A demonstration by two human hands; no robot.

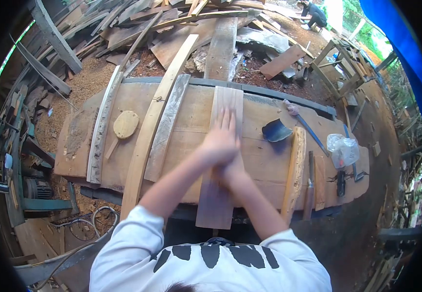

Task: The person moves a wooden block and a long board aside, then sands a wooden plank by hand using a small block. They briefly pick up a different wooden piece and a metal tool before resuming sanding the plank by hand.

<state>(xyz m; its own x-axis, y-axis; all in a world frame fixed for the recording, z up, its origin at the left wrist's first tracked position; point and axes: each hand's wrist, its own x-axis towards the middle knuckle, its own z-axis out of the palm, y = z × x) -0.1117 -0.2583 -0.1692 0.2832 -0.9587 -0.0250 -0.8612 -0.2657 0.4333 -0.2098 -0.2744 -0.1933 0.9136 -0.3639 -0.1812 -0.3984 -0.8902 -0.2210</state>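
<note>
A smooth brown wooden board lies lengthwise in front of me on the workbench, its near end jutting past the front edge. My left hand is laid over my right hand on this board, fingers pointing away from me. The fingers at the front look stretched out flat and slightly blurred. Most of my right hand is covered by the left, so its fingers are hidden. Whether anything is pressed between the hands and the wood cannot be seen. A curved dark sheet piece rests to the right of the hands.
Long planks and a round wooden paddle lie left on the bench. On the right are a rough wood strip, a hammer-like tool and a plastic bag. Scrap wood is heaped behind; a person sits far off.
</note>
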